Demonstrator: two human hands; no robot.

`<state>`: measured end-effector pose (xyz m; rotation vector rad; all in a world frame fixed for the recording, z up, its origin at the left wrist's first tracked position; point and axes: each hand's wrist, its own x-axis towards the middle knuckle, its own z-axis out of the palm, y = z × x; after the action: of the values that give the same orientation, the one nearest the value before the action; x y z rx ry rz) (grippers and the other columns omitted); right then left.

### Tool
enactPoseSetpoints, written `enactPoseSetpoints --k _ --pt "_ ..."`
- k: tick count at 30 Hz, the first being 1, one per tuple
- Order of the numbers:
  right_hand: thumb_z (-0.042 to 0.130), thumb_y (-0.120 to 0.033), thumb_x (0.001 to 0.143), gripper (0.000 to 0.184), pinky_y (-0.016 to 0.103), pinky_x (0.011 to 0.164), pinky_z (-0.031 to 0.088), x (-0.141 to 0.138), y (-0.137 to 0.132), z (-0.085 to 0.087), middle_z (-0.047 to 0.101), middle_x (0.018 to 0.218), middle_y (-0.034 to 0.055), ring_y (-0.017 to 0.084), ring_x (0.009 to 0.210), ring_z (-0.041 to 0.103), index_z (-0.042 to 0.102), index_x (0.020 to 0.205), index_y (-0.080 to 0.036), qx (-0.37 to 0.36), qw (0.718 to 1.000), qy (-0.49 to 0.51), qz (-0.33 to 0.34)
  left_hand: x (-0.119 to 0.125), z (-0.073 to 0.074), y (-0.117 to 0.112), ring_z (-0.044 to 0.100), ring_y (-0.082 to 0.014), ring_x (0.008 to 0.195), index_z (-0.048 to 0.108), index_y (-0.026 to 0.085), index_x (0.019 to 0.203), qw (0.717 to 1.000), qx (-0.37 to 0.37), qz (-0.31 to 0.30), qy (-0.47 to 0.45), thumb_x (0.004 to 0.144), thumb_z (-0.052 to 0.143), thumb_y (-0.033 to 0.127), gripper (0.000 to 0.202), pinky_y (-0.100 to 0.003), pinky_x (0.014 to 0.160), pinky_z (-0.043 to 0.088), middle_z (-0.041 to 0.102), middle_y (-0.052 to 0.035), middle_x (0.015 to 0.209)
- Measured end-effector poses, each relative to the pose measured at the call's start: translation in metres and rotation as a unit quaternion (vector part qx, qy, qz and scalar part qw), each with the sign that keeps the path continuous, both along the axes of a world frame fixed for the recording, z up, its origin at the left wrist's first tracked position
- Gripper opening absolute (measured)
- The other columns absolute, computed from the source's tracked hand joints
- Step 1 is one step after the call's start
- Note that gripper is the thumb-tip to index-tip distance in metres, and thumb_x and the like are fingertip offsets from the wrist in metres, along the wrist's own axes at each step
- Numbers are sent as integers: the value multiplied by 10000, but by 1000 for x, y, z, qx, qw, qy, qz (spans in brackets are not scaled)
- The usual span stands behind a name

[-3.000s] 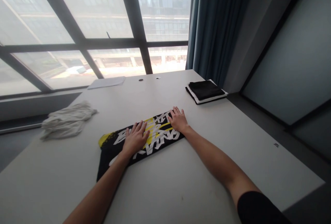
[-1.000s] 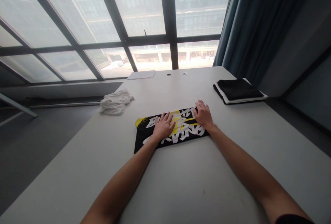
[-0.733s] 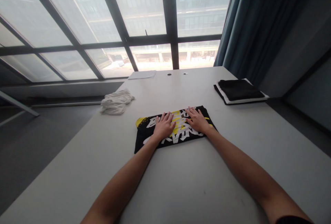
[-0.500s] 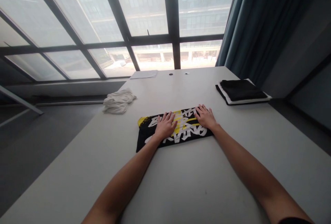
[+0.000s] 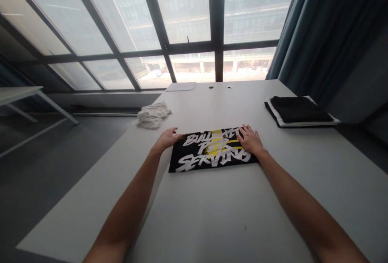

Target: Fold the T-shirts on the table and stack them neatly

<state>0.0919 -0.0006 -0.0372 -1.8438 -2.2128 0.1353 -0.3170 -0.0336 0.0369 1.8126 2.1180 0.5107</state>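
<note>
A black T-shirt (image 5: 212, 149), folded into a flat rectangle with white lettering and yellow patches, lies on the white table. At its far left corner, my left hand (image 5: 166, 139) has the cloth edge between thumb and fingers; the exact grip is small in view. My right hand (image 5: 251, 139) rests flat on the right end of the shirt, fingers spread and pressing it down.
A crumpled white cloth (image 5: 153, 115) lies near the table's left edge. To the right is a stack of folded black and white cloth (image 5: 300, 110). Papers (image 5: 181, 87) and two small items lie at the far end, before the windows. Another table (image 5: 21, 93) stands left.
My left hand has slid from the top of the shirt to its far left corner. That corner, bunched before, now lies straighter. My right hand stays on the right end. The view has turned left.
</note>
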Motion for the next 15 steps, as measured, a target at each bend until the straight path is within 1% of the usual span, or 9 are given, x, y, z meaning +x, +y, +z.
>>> enactPoseSetpoints --k 2,4,5,7,10,11,13,15 --pt "328 -440 1012 563 593 1187 215 1 0 -2 292 1641 94 288 1514 226 424 1512 -200 4 1000 2 1 -12 -6 -12 675 -275 1087 602 90 1326 999 -23 27 37 801 668 443 636 -313 948 490 713 -163 1192" --pt "333 -437 1010 560 599 1182 221 1 0 -3 302 1637 100 294 1510 233 431 1505 -197 9 1000 4 4 -17 -10 -22 674 -296 1071 614 74 1287 997 -44 52 27 759 716 480 673 -321 926 490 721 -180 1147" --pt "333 -437 1009 559 599 1181 223 1 1 -4 305 1636 102 294 1509 235 432 1505 -197 11 1000 4 5 -17 -11 -27 677 -297 1046 621 74 1264 997 -54 62 3 738 735 506 690 -321 897 498 727 -178 1120" --pt "330 -440 1010 559 595 1179 230 2 1 -5 308 1635 100 292 1509 235 429 1506 -202 10 1000 5 4 -15 -11 -35 685 -278 977 648 98 1202 991 -85 67 -84 687 763 564 704 -304 810 515 740 -143 1045" --pt "331 -446 1010 560 593 1177 237 2 1 -5 314 1632 100 291 1506 243 427 1508 -209 6 1000 9 2 -10 -5 -44 681 -228 876 701 136 1059 965 -139 50 -215 583 816 616 686 -259 695 509 739 -73 910" --pt "331 -446 1010 560 595 1177 237 2 1 -5 318 1631 100 291 1505 245 428 1507 -209 6 1000 12 1 -9 -3 -45 674 -217 841 712 140 1006 959 -151 49 -236 541 840 616 678 -253 672 503 731 -59 863" --pt "333 -444 1008 559 597 1179 233 2 1 -5 323 1629 99 289 1505 246 434 1504 -205 7 1000 18 2 -6 1 -46 651 -196 757 719 134 907 955 -163 54 -243 481 873 607 656 -252 631 489 708 -43 775" --pt "336 -440 1006 557 595 1183 227 2 1 -5 323 1628 99 289 1504 246 443 1498 -201 7 1000 21 1 -5 4 -46 621 -176 676 714 128 832 955 -172 54 -235 469 878 616 630 -249 589 470 679 -32 698"
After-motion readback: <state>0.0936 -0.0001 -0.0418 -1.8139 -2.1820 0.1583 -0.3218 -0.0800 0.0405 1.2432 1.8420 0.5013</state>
